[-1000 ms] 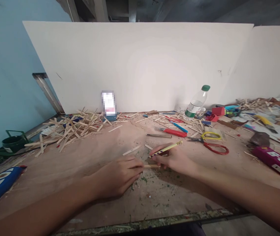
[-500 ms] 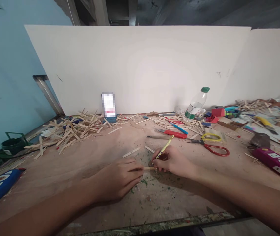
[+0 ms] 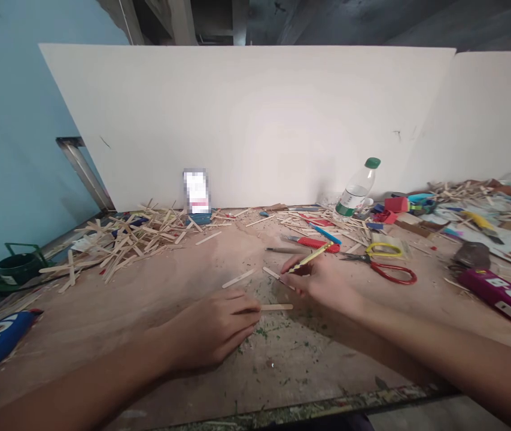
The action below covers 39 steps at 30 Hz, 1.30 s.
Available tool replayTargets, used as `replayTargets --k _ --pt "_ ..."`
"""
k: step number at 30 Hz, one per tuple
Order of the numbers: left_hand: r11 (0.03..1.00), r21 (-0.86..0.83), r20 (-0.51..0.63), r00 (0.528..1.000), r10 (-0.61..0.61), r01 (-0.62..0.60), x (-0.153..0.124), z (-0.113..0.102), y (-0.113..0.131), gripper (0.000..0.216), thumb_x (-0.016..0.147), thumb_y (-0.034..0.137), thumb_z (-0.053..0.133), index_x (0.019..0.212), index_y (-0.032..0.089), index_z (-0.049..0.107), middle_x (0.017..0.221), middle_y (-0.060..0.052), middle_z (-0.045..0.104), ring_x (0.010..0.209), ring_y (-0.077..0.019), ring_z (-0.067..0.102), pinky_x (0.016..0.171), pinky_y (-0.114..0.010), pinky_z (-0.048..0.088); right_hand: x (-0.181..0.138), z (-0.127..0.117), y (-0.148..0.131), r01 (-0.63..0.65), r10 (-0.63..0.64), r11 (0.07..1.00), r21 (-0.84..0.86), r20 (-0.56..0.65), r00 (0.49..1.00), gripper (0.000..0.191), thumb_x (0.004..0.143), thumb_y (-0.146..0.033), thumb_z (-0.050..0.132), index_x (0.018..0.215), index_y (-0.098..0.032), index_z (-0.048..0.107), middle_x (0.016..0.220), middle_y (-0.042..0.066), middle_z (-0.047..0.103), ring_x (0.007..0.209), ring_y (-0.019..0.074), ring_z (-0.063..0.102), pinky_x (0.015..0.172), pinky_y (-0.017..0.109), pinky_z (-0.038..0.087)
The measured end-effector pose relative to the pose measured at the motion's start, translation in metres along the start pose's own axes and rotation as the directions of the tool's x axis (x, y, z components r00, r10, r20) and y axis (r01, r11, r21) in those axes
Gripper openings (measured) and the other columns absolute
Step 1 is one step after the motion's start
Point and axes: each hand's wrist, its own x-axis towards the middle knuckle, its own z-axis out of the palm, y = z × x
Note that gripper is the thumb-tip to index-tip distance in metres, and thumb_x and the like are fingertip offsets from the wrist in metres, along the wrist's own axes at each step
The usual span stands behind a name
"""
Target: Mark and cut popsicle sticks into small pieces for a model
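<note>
My left hand (image 3: 213, 326) rests on the wooden table (image 3: 157, 299), its fingertips pinching one end of a flat craft stick (image 3: 277, 307) that lies on the surface. My right hand (image 3: 321, 282) is closed on a yellow pencil (image 3: 312, 257) whose free end points up and to the right. That hand hovers just beyond the craft stick, next to another loose stick (image 3: 271, 273). A third loose stick (image 3: 238, 278) lies a little to the left.
A heap of craft sticks (image 3: 125, 236) covers the back left. Red-handled scissors (image 3: 390, 270), a red utility knife (image 3: 316, 242), a blue one (image 3: 325, 232) and a plastic bottle (image 3: 356, 190) lie right of centre. A magenta case (image 3: 502, 294) sits far right, a green pot (image 3: 20, 266) far left.
My right hand has lifted the pencil away from the craft stick and moved back and slightly right. The pencil now tilts more to the right. My left hand stays on the stick.
</note>
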Motion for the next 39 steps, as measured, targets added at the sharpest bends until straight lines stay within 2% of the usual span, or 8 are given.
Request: replayTargets --k 5,8,14,17,20,25,31,39 --pt "1.000 0.015 -0.004 1.000 0.011 -0.011 0.001 -0.001 0.000 0.031 0.111 0.021 0.042 0.120 0.014 0.070 0.120 -0.012 0.073 0.108 -0.0247 0.068 0.097 -0.039 0.054 0.013 -0.014 0.007 0.086 -0.094 0.994 -0.071 -0.115 0.989 0.020 0.078 -0.036 0.070 0.085 -0.018 0.070 0.075 0.004 0.070 0.063 0.0178 0.062 0.059 0.031 0.049" --pt "0.999 0.026 -0.012 1.000 0.018 -0.018 0.001 -0.002 0.000 0.031 0.111 0.021 0.042 0.119 0.014 0.071 0.119 -0.012 0.073 0.108 -0.0246 0.069 0.097 -0.038 0.055 0.019 -0.018 0.013 0.107 -0.130 0.980 -0.171 -0.131 0.983 0.019 0.079 -0.032 0.067 0.089 -0.017 0.073 0.082 0.006 0.074 0.073 0.0207 0.066 0.067 0.033 0.051" --pt "1.000 0.024 0.009 1.000 0.017 -0.017 0.001 -0.003 0.001 0.032 0.111 0.021 0.041 0.120 0.014 0.071 0.120 -0.013 0.073 0.108 -0.0253 0.069 0.098 -0.040 0.055 0.020 -0.024 0.009 0.135 -0.175 0.935 -0.327 -0.096 0.980 0.015 0.080 -0.024 0.057 0.068 -0.018 0.065 0.068 0.003 0.066 0.067 0.0182 0.060 0.064 0.030 0.044" --pt "1.000 0.014 0.006 1.000 0.013 -0.013 0.002 -0.004 0.001 0.032 0.111 0.021 0.041 0.120 0.014 0.070 0.121 -0.013 0.073 0.109 -0.0246 0.068 0.099 -0.039 0.055 0.020 -0.028 0.004 0.133 -0.195 0.912 -0.389 -0.123 0.973 0.014 0.079 -0.022 0.057 0.067 -0.018 0.064 0.068 0.003 0.065 0.067 0.0181 0.057 0.065 0.031 0.042" --pt "1.000 0.012 0.003 1.000 0.018 -0.018 0.002 -0.005 0.002 0.032 0.111 0.022 0.041 0.120 0.014 0.071 0.121 -0.013 0.073 0.110 -0.0247 0.068 0.099 -0.039 0.056 0.020 -0.030 0.003 0.119 -0.199 0.889 -0.442 -0.138 0.970 0.014 0.079 -0.021 0.056 0.068 -0.018 0.064 0.069 0.003 0.065 0.067 0.0182 0.056 0.065 0.031 0.041" --pt "1.000 0.014 0.008 1.000 0.015 -0.015 0.002 -0.004 0.001 0.031 0.110 0.021 0.042 0.120 0.014 0.070 0.120 -0.013 0.073 0.108 -0.0248 0.069 0.098 -0.039 0.056 0.020 -0.029 0.007 0.119 -0.164 0.858 -0.499 -0.047 0.985 0.021 0.078 -0.018 0.056 0.058 -0.020 0.053 0.058 -0.001 0.054 0.058 0.0150 0.047 0.058 0.030 0.033" --pt "1.000 0.023 0.014 1.000 0.018 -0.018 0.001 -0.003 0.001 0.030 0.110 0.021 0.043 0.121 0.014 0.070 0.122 -0.012 0.073 0.108 -0.0250 0.069 0.098 -0.040 0.055 0.020 -0.028 0.007 0.111 -0.140 0.851 -0.513 -0.018 0.990 0.018 0.083 -0.019 0.055 0.065 -0.019 0.059 0.067 0.002 0.063 0.065 0.0167 0.053 0.060 0.030 0.035" --pt "1.000 0.007 0.022 1.000 0.014 -0.014 0.002 -0.004 0.002 0.031 0.111 0.021 0.042 0.121 0.013 0.070 0.122 -0.011 0.073 0.108 -0.0254 0.068 0.098 -0.041 0.055 0.019 -0.029 0.007 0.100 -0.135 0.840 -0.534 -0.025 0.991 0.018 0.084 -0.018 0.055 0.065 -0.019 0.057 0.068 0.001 0.064 0.066 0.0167 0.055 0.061 0.030 0.036"
